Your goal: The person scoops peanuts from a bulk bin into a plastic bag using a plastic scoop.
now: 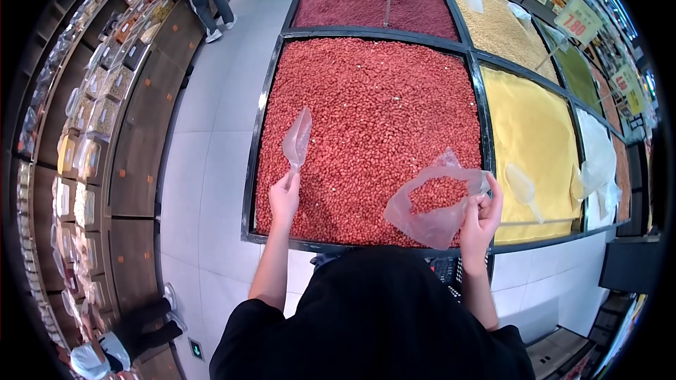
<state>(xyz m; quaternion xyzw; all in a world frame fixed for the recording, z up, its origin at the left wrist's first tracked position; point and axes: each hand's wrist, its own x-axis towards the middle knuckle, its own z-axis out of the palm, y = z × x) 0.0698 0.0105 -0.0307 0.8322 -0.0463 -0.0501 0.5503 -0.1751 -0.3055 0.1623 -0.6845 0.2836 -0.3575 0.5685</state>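
The bare left forearm [270,264] stretches forward and leans slightly inward, its wrist nearly in line with it and its grip [284,202] closed, fingers and thumb gathered at the front. On the other side the bare right forearm [479,295] slants forward and inward from an elbow set out to the side, and the right grip [482,219] is raised in a pinch, index finger extended upward, thumb pointing forward beside it. The two hands are well apart, at nearly the same reach.
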